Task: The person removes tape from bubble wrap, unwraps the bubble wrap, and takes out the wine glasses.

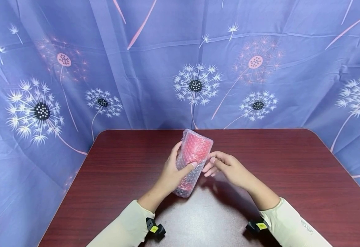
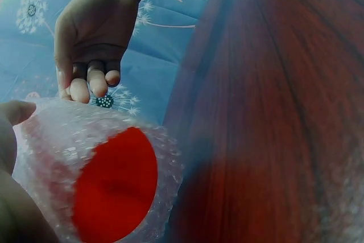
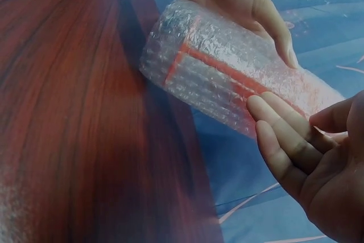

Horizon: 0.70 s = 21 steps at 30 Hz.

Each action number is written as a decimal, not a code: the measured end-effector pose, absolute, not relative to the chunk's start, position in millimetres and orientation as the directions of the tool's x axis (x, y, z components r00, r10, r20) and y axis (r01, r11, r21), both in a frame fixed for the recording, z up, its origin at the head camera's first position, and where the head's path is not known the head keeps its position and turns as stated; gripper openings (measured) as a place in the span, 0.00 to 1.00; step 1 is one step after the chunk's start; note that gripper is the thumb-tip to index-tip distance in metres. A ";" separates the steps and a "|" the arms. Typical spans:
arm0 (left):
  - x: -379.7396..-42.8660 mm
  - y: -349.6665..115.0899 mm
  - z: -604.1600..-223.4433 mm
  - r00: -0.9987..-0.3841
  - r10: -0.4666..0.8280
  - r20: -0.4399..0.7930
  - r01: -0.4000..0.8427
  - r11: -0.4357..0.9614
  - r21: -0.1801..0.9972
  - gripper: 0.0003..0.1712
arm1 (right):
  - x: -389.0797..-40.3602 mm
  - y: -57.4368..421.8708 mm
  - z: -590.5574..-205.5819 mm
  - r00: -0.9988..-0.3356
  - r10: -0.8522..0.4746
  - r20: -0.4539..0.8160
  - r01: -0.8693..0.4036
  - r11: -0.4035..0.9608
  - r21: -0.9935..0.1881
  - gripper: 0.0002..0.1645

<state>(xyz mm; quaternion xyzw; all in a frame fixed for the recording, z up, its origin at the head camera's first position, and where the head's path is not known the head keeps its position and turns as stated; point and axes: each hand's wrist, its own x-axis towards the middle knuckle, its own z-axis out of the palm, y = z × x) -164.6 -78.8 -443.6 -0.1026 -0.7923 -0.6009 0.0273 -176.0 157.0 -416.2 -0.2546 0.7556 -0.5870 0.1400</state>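
Observation:
A red object in clear bubble wrap (image 1: 196,145), a long package, is held tilted above the table by my left hand (image 1: 171,173). The left thumb lies across its front while the fingers go round its far left side. In the left wrist view, one end of the bubble-wrapped package (image 2: 116,189) shows a smooth red face with a curved edge. My right hand (image 1: 226,166) is at the package's right side, fingers loosely bent and fingertips right at the wrap. Red strips show through the bubble wrap (image 3: 210,66) in the right wrist view.
Beneath the hands is a dark reddish wood-grain table (image 1: 121,161) with rounded far corners. A blue-purple cloth (image 1: 155,85) with dandelion prints hangs behind and beside it. Each wrist wears a small black camera with a yellow label.

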 end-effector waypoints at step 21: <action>-165.2 -77.2 -444.6 -0.979 0.086 0.183 0.197 0.198 0.960 0.48 | -175.7 157.2 -413.4 -0.863 -0.496 0.093 -0.216 0.196 -0.957 0.10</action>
